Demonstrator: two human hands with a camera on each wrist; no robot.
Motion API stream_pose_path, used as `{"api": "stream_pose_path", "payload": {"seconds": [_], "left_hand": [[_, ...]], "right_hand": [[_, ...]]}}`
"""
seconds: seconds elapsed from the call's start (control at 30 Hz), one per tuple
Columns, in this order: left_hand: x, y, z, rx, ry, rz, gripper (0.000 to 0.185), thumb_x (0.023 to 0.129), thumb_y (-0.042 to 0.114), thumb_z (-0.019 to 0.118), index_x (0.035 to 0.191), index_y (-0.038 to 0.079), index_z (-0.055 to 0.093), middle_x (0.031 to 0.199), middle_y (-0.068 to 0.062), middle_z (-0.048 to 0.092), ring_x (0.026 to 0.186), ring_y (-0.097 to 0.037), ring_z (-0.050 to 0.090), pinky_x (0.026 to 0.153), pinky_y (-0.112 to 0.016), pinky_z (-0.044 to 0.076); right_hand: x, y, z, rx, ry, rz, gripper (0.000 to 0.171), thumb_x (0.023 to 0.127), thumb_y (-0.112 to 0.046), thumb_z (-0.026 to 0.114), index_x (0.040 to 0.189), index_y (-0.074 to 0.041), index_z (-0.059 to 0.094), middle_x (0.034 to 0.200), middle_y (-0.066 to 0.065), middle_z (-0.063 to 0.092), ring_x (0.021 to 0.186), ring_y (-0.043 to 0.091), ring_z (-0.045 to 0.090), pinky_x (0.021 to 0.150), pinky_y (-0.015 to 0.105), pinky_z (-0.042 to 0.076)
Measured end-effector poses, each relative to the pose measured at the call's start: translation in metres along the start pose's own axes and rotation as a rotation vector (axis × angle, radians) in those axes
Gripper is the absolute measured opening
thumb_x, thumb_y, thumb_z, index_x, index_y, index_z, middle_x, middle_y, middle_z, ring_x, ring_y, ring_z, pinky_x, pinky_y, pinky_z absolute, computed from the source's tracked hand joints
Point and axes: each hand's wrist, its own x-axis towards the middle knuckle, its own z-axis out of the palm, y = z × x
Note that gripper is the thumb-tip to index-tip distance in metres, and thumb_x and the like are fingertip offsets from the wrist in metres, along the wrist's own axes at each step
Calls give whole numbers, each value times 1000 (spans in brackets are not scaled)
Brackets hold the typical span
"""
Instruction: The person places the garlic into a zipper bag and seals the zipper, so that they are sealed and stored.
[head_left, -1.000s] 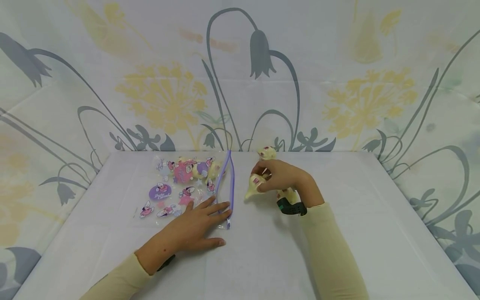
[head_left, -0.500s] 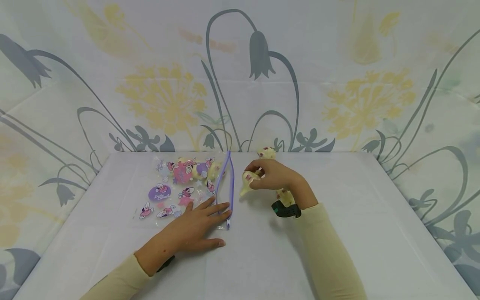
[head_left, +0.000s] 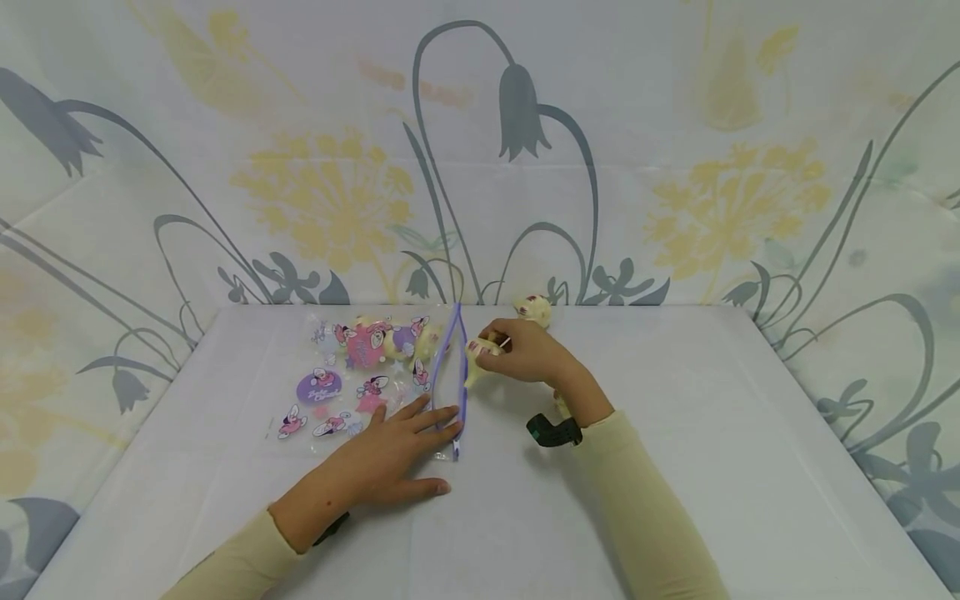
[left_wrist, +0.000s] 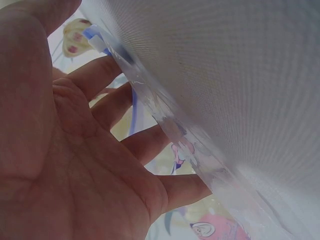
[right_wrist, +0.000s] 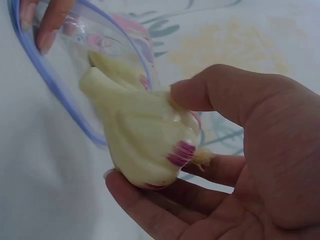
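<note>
A clear zip bag (head_left: 360,433) with pink and purple cartoon prints lies flat on the table, its purple-edged mouth spread apart toward the right. My left hand (head_left: 390,454) rests on the bag near that mouth, fingers straight and spread, with the fingertips at the zip edge in the left wrist view. My right hand (head_left: 528,350) grips a garlic bulb (right_wrist: 145,135) between thumb and fingers, its neck pointing at the bag's opening. Purple marks and a tuft of roots show on the bulb's base. Inside the bag, more garlic (head_left: 429,342) shows through the plastic.
Another garlic bulb (head_left: 534,310) lies at the table's back edge, behind my right hand. A further garlic bulb (head_left: 561,406) is mostly hidden by the right wrist. A patterned cloth (head_left: 480,208) hangs behind the white table (head_left: 750,467).
My right hand has moved left with the garlic bulb, from beside the bag up to its purple mouth. The left hand and the bag have stayed in place.
</note>
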Motion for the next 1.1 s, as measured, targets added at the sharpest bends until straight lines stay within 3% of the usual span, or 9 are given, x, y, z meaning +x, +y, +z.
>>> {"api": "stream_pose_path", "payload": {"seconds": [0.17,0.33,0.63,1.1], "left_hand": [[0,1,-1,-5,-12,-10,79,95,61,71,162,26,47,171,3,38,160,-41,26,109,-86,26],[0,1,-1,-2,-12,-11,79,95,61,71,162,26,47,171,3,38,160,-41,26,109,-86,26],[0,0,0,7,1,0,78,96,60,71,162,25,48,171,2,39,159,-41,27,108,-87,26],[0,-2,2,12,-1,7,79,96,62,70,162,26,47,171,2,38,160,-41,26,108,-87,26]], "right_hand": [[4,-2,9,9,39,5,33,95,-28,74,118,-4,73,107,7,71,98,23,65,88,38,56],[7,-4,17,-13,49,-3,33,94,-28,75,117,-4,73,100,5,70,89,20,62,78,32,52],[10,-4,28,24,68,-10,29,95,-27,74,113,-5,73,104,6,71,88,18,65,75,30,53],[11,-5,42,120,121,109,39,94,-35,77,118,-5,70,120,11,72,111,28,70,89,40,59]]}}
